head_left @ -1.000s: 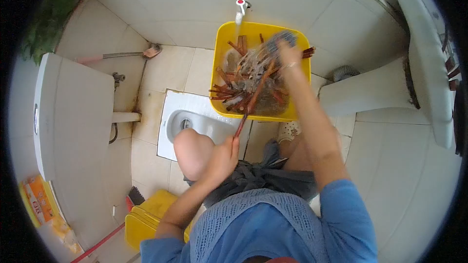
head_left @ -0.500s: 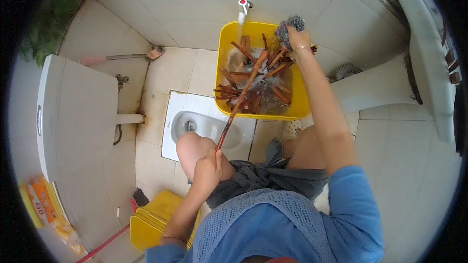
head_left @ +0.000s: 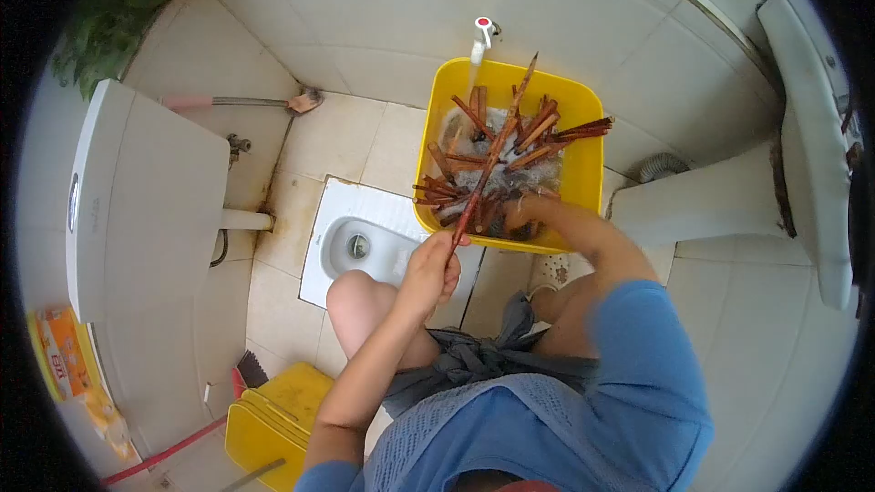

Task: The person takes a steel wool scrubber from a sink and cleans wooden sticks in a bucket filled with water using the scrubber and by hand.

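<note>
My left hand [head_left: 433,269] is closed around the lower end of a long reddish-brown wooden stick [head_left: 492,159]. The stick slants up across the yellow tub [head_left: 591,164], its narrow tip near the far rim. Down inside the tub's near side, my right hand [head_left: 521,211] is low at the foamy water, beside the stick. Its fingers are mostly hidden; the grey mesh scrubber seen in it just before can hardly be made out. Several shorter brown sticks [head_left: 538,132] stand and lean in the water around it.
A white tap [head_left: 481,36] runs into the tub from the wall. A squat toilet [head_left: 342,241] lies in the floor to the left, with a white cistern [head_left: 150,210] beyond. Another yellow bin [head_left: 273,415] stands at lower left; a white pedestal [head_left: 711,191] is at right.
My right hand has come down from the tub's far right rim to the water at its near side. My left hand has moved forward and right, carrying the stick farther over the tub.
</note>
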Tool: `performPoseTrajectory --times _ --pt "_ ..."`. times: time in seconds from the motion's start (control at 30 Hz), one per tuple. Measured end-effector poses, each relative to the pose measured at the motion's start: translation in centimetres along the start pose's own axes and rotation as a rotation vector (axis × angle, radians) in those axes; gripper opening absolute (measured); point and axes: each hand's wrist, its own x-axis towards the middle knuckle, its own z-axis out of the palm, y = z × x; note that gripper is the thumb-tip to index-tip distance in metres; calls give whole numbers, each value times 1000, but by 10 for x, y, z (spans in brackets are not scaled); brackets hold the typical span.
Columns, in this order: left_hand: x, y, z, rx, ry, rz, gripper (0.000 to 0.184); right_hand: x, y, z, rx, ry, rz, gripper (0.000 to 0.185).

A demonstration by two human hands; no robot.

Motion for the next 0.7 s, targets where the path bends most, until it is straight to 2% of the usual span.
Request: performPoseTrajectory --times 0.07,0.17,0.2,0.23,0.27,0.3,0.33,0.37,0.4,0.43,0.47,0.53,0.57,0.63,0.7 --pt "10 0 0 -129 -4 -94 32 -42 3 -11 299 109 -47 59" --pt "26 5 13 -77 -55 -150 27 -131 4 -26 1141 263 -183 53" --pt "29 7 23 -34 -79 -135 24 -153 0 -26 1140 274 -174 53" --pt "36 1 28 -35 -88 -130 24 -171 -9 -24 1377 351 -379 50" --pt "47 -12 31 114 -92 27 24 -180 -18 -19 1607 425 -598 48" --pt "54 -21 33 265 -97 178 24 -182 -28 -10 1613 432 -596 48" --pt "59 -19 35 555 0 437 25 -179 -40 0 1662 543 -480 47" --pt "58 -20 39 557 -9 435 25 -175 -50 8 1699 651 -361 46" --pt "58 -17 45 888 88 532 25 -171 -57 10 1314 877 -295 45" --pt "53 -10 51 1218 189 617 26 -169 -80 8 1491 997 -130 46" --pt "45 -2 57 1263 156 497 25 -172 -90 0 1634 1006 -55 45" --pt "50 -9 48 1294 192 575 26 -176 -97 -22 1778 1017 19 45" --pt "50 -13 40 1323 231 642 28 -168 -97 -27 1806 1061 -49 48" --pt "43 -17 26 1259 218 585 29 -146 -81 -42 1833 1090 -107 50" --pt "29 -21 13 902 123 533 30 -126 -64 -62 1891 1128 234 56"
